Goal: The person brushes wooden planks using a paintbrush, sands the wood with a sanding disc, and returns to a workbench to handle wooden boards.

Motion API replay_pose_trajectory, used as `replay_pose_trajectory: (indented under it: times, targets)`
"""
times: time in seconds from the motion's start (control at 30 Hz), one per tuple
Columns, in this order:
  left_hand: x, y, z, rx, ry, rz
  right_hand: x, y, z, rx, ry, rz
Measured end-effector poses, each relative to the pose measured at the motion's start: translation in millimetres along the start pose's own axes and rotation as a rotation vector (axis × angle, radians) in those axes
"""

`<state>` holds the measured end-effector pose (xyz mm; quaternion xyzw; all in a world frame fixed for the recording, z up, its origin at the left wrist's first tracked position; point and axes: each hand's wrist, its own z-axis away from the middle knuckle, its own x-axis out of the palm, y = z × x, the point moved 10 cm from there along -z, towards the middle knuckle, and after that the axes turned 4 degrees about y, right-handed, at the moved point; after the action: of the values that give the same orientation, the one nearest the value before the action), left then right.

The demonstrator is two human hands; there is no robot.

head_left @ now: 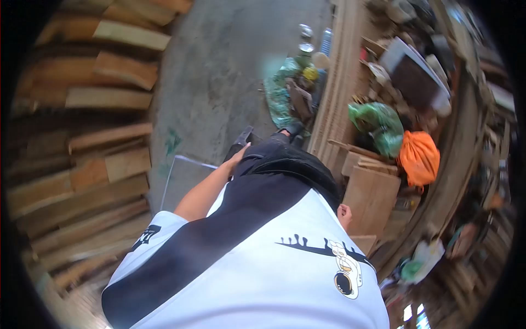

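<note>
My left hand (pixel 238 157) hangs beside my dark trousers (pixel 274 155). Its fingers are mostly hidden, and a dark grey angular shape (pixel 245 137) shows just beyond them; whether the hand holds it I cannot tell. On the other side, my right hand (pixel 344 214) shows only in part past the edge of my white and black shirt (pixel 285 236). Its fingers are curled in, close to a flat wooden board (pixel 371 200), and anything inside them is hidden.
Stacked wooden planks (pixel 109 98) line the left side. Grey concrete floor (pixel 213 82) runs ahead, with a green plastic bag (pixel 279 93) beside my foot. To the right, a long timber edge (pixel 339 82) borders piled clutter, another green bag (pixel 383 129) and an orange bag (pixel 419 159).
</note>
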<state>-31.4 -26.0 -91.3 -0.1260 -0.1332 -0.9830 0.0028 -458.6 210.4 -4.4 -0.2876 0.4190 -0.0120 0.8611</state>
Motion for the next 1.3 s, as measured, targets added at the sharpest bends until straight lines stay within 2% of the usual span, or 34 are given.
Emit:
replay_pose_trajectory:
  times: [0.07, 0.17, 0.23, 0.33, 0.57, 0.6, 0.7, 0.77, 0.83, 0.87, 0.97, 1.0, 1.13, 1.23, 1.3]
  targets:
    - [-5.1, -14.5, 15.2, -0.09, 0.104, 0.081, 5.0, -10.8, -16.8, -0.1, -0.123, 0.121]
    - [-22.5, -38.5, 4.2, 0.137, 0.102, 0.155, 11.3, -24.2, -43.8, -0.174, -0.275, 0.335]
    - [-48.7, -61.1, 0.6, 0.175, 0.27, 0.124, 12.4, -43.4, -63.3, -0.272, -0.283, 0.268]
    - [-77.6, -86.8, 21.7, 0.236, 0.428, 0.069, 22.5, -84.3, -75.5, -0.251, -0.333, 0.186]
    - [-137.3, -171.4, -7.4, 0.284, 0.557, 0.329, 96.9, -119.3, -142.4, -0.182, -0.591, 0.049]
    - [-138.8, -177.1, -10.8, 0.266, 0.559, 0.378, 107.9, -125.5, -153.5, -0.144, -0.582, -0.079]
    - [-158.2, -205.4, -48.0, 0.194, 0.567, 0.449, 128.3, -177.3, -161.0, -0.128, -0.566, -0.05]
    - [-166.6, -187.9, -60.1, 0.207, 0.59, 0.46, 145.5, -220.7, -157.0, -0.136, -0.564, -0.016]
    - [-173.2, -156.6, -28.5, 0.262, 0.639, 0.456, 168.2, -259.2, -157.3, -0.12, -0.564, 0.015]
    - [-195.3, -150.6, -33.8, 0.217, 0.772, 0.237, 182.3, -278.3, -158.9, -0.135, -0.58, 0.028]
    - [-228.6, -117.8, -19.7, 0.342, 0.79, 0.272, 227.6, -336.2, -150.9, -0.204, -0.667, 0.086]
    - [-244.1, -107.8, -11.2, 0.28, 0.86, 0.217, 248.5, -356.5, -141.8, -0.228, -0.703, 0.158]
    - [-286.8, -93.8, 27.8, 0.404, 0.934, 0.565, 330.8, -435.4, -107.3, -0.339, -0.795, 0.363]
    - [-292.3, -112.0, 56.9, 0.505, 0.98, 1.059, 405.1, -497.3, -73.5, -0.525, -0.881, 0.529]
    - [-282.3, -144.7, 54.7, 0.512, 0.971, 1.282, 447.0, -530.2, -48.7, -0.653, -0.938, 0.642]
